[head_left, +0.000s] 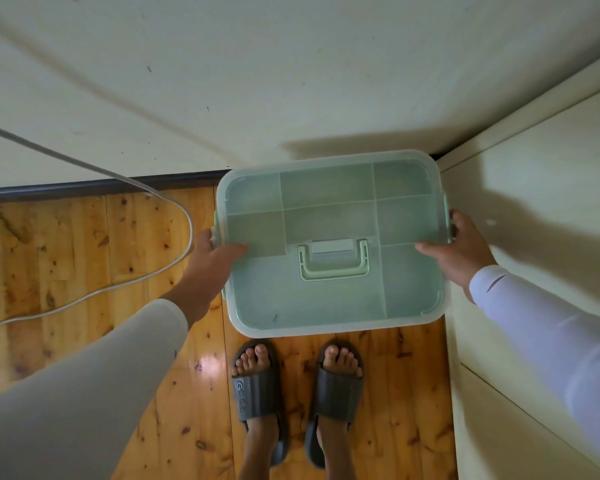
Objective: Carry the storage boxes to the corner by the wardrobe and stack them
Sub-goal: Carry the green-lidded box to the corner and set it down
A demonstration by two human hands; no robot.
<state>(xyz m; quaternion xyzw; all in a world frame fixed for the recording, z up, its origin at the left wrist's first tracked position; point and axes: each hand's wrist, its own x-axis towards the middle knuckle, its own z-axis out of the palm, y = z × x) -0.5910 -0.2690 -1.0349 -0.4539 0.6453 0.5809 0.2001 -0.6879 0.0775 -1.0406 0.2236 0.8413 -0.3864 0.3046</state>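
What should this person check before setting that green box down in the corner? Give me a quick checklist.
1. Both hands hold the storage box: left hand and right hand at its opposite sides. Ok.
2. Box held level: appears roughly level. Ok.
3. Lid closed, handle lying flat. Ok.
4. Box near the corner beside the wardrobe. Ok.
5. Floor or another box beneath: hidden by the box. Cannot tell.
6. Cable clear of feet: lies on the floor off to the left. Ok.
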